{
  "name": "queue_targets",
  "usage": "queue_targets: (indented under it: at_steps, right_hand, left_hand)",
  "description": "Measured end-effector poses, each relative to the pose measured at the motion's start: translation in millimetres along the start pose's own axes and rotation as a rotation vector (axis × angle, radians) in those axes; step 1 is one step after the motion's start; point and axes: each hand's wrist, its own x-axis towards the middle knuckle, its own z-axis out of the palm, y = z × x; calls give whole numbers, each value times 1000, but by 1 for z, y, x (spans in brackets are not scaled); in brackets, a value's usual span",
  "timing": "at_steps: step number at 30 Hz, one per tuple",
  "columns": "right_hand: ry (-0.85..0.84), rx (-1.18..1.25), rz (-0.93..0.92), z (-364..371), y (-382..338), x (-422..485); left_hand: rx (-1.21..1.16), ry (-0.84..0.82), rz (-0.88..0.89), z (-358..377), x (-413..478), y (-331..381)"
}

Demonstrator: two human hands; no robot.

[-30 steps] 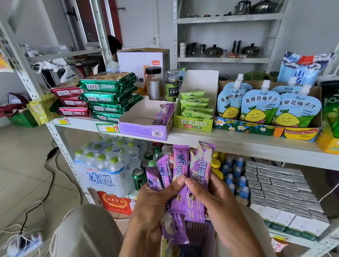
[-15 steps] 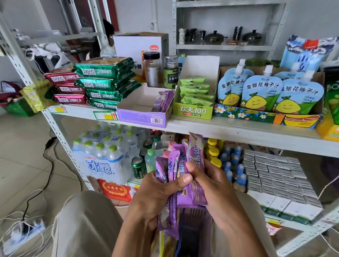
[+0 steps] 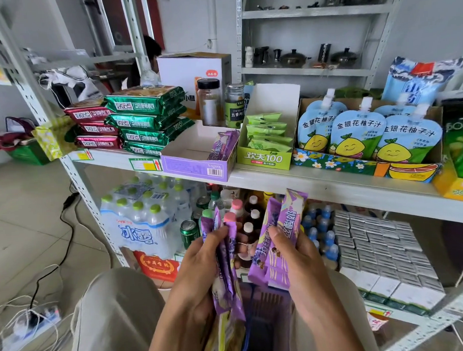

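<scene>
My left hand (image 3: 199,265) grips a thin bunch of purple snack packets (image 3: 224,257), held upright and edge-on. My right hand (image 3: 293,254) grips a separate pair of the same purple packets (image 3: 278,242), their printed faces toward me. The two bunches are a small gap apart, both held over a dark purple basket (image 3: 266,310) in my lap. On the white shelf (image 3: 317,184) above stands an open purple display box (image 3: 196,164) with a few of the same purple packets leaning in its right end.
Green and red biscuit packs (image 3: 147,120) are stacked left of the box; a green candy box (image 3: 266,145) and yellow-fruit juice pouches (image 3: 357,134) stand to its right. Below are a water bottle pack (image 3: 140,223), drink bottles, small cartons (image 3: 382,251). Cables and a power strip (image 3: 30,321) lie on the floor at left.
The single bunch that both hands held together has split in two: the right hand has drawn its packets off to the right, the left keeps the others.
</scene>
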Motion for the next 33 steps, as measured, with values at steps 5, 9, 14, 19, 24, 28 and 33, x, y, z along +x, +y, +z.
queue_targets:
  at_steps: [5, 9, 14, 19, 24, 28, 33]
  right_hand:
    - [-216, -187, 76, 1, 0, -6]
    - [-307, -318, 112, 8, 0, -10]
    - [-312, -461, 42, 12, -3, -11]
    - [-289, -504, 11, 10, 2, -9]
    - [-257, -374, -3, 14, 0, -9]
    - [-106, -276, -58, 21, 2, -10]
    - [15, -233, -90, 21, 9, -7]
  left_hand:
    - [-253, -45, 36, 2, 7, -2]
    - [-410, 0, 207, 11, 15, -6]
    - [-465, -44, 278, 10, 9, -7]
    - [-254, 83, 314, 6, 11, -13]
    - [121, 118, 335, 16, 0, -10]
    - [102, 185, 150, 18, -1, -10]
    - [48, 159, 66, 11, 6, -15]
